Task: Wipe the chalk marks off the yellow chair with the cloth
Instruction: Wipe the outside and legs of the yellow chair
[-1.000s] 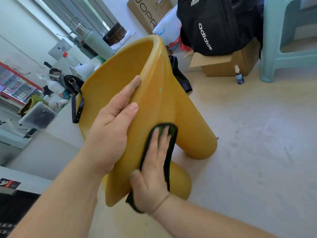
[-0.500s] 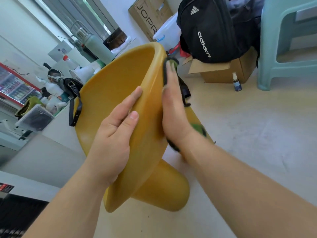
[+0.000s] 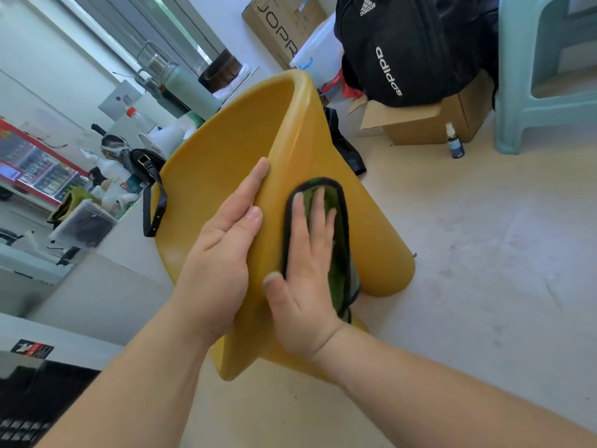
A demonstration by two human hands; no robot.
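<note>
One yellow moulded plastic chair point(image 3: 226, 176) is tipped up off the pale floor point(image 3: 484, 270), its hollow seat facing left. Behind the chair to the right stands a pale teal plastic stool point(image 3: 533, 92). A black fabric backpack point(image 3: 413, 50) sits on an open brown cardboard box point(image 3: 429, 124), also behind the chair. The left hand point(image 3: 223, 253) grips the chair's shell edge, fingers curled round it. The right hand point(image 3: 303, 279) lies flat on the chair's outer side. Its straight, slightly spread fingers press a green cloth with black edging point(image 3: 339, 221) against the chair. A small dark spray bottle point(image 3: 455, 147) stands behind the chair.
</note>
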